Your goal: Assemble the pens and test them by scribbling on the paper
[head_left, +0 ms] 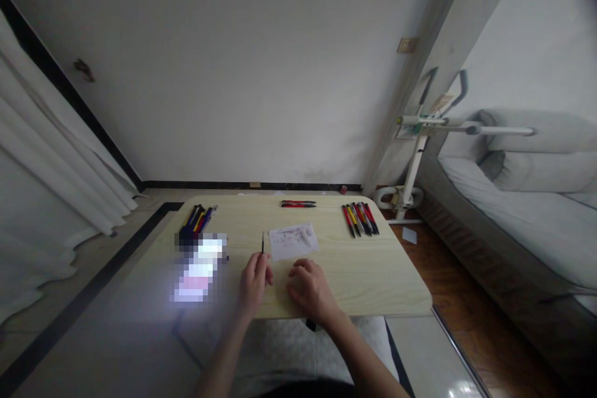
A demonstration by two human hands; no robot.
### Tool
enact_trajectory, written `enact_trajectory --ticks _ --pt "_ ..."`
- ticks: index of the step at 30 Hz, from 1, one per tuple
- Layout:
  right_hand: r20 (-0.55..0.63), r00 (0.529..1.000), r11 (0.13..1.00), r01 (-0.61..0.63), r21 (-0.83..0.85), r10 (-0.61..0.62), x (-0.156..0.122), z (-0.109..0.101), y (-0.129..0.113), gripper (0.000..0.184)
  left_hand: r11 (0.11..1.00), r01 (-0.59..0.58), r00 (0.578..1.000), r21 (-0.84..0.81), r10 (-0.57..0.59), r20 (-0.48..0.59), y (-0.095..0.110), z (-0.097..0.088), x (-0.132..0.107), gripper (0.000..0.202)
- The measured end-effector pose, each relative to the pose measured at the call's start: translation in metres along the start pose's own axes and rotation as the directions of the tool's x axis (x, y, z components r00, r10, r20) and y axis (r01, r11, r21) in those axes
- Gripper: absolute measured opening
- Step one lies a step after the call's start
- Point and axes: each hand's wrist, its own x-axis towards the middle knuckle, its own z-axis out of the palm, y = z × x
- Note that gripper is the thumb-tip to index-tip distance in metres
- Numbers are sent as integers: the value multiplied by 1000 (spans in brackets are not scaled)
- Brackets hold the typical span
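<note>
My left hand (254,278) rests on the light wooden table (373,280) with its fingers pinched on a thin dark pen (262,242) that points away from me. Just right of the pen tip lies a small white paper (293,240) with faint marks. My right hand (308,289) lies on the table below the paper, fingers curled loosely; nothing shows in it.
Several coloured pens (360,219) lie in a row at the far right, another bunch (196,221) at the far left, and two pens (298,204) at the far edge. A blurred bright patch (200,267) sits left. A bed (527,211) and a white stand (415,161) are to the right.
</note>
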Motion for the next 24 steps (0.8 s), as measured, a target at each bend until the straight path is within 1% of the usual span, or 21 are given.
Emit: enact_trajectory --ticks 2,3,6,9,17,24 --pt "53 998 997 44 -62 -40 0 -2 -3 29 1000 3 1000 11 -3 8 0 0 0 29" --pt "81 995 994 61 -91 -54 0 -3 -5 29 1000 7 1000 15 -7 11 0 -1 0 29" --pt "158 985 983 96 -154 -71 0 -5 -8 26 1000 16 999 18 -17 28 2 -2 0 29" --pt "201 977 977 115 -182 -78 2 -7 -10 23 999 19 999 27 -21 41 4 -2 -1 30" --pt "232 968 963 144 -228 -90 3 -9 -13 12 999 29 998 40 -31 53 4 -2 0 29" --pt "226 970 958 145 -245 -89 -2 -12 -21 12 998 28 998 55 -32 60 4 -1 0 29"
